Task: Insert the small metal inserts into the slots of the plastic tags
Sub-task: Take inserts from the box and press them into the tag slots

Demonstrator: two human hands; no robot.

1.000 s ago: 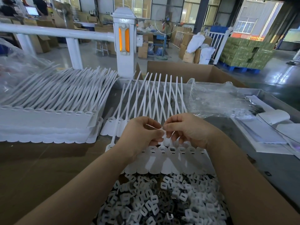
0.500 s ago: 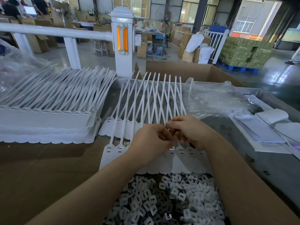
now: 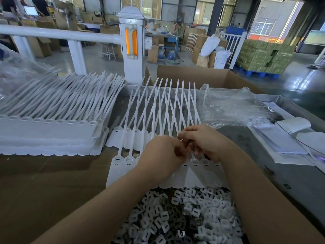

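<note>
Both hands (image 3: 182, 148) lower now, fingers curled together over the near row of tags (image 3: 197, 175), grip unclear.

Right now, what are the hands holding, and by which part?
Both hands, left hand and right hand, pinch at one spot over the strip of white tags, near its slotted heads. What sits between the fingertips is hidden.

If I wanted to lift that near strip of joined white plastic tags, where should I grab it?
Probably the flat scalloped bottom edge of the near strip of joined white plastic tags, from the free left end. It is broad and bare there; the thin tails fan out behind, and both hands crowd the middle.
</note>
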